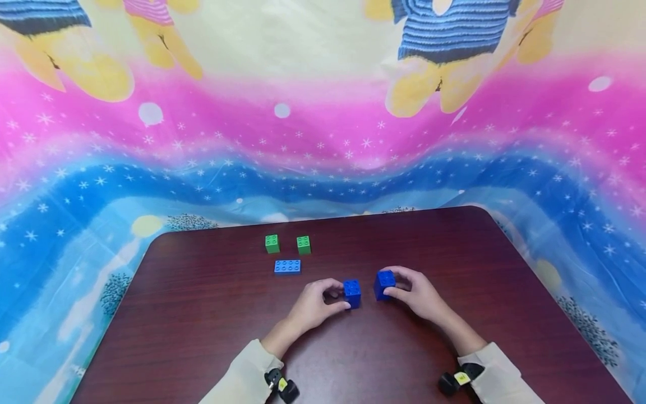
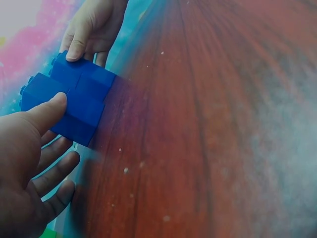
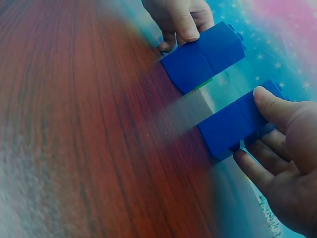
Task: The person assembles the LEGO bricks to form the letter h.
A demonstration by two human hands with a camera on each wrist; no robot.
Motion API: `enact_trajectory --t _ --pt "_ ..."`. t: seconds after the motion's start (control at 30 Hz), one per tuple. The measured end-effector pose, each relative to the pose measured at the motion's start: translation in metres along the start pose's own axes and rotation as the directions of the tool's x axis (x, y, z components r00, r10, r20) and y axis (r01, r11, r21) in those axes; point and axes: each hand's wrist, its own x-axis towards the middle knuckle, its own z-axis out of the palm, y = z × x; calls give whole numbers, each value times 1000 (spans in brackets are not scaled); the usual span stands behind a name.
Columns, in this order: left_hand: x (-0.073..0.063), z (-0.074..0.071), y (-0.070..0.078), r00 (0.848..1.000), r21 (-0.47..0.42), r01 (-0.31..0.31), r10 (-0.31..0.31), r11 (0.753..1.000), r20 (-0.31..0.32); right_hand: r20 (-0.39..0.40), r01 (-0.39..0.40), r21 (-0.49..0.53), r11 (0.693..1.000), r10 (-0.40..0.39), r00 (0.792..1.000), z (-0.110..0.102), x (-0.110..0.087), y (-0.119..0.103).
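Two dark blue toy brick stacks stand upright, a small gap apart, near the middle of the table. My left hand [image 1: 313, 306] pinches the left stack [image 1: 352, 297] between thumb and fingers. The right stack [image 1: 383, 286] is pinched the same way by my right hand [image 1: 419, 292]. Each stack has studs on top, and a seam across its side shows two bricks joined, as on the right stack [image 3: 230, 126] in the right wrist view. From the left wrist, the left stack [image 2: 74, 116] partly covers the other.
Farther back on the dark wooden table [image 1: 212, 314] lie a lighter blue eight-stud brick [image 1: 287, 267] and two small green bricks, one left [image 1: 272, 244] and one right [image 1: 303, 245]. A printed cloth [image 1: 323, 129] hangs behind the table and along its sides.
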Motion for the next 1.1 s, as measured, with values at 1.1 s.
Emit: enact_trajectory --t 1.1 --pt "-17 -65 -11 991 109 10 5 994 -130 -20 31 -32 999 -31 999 -1 0 8"
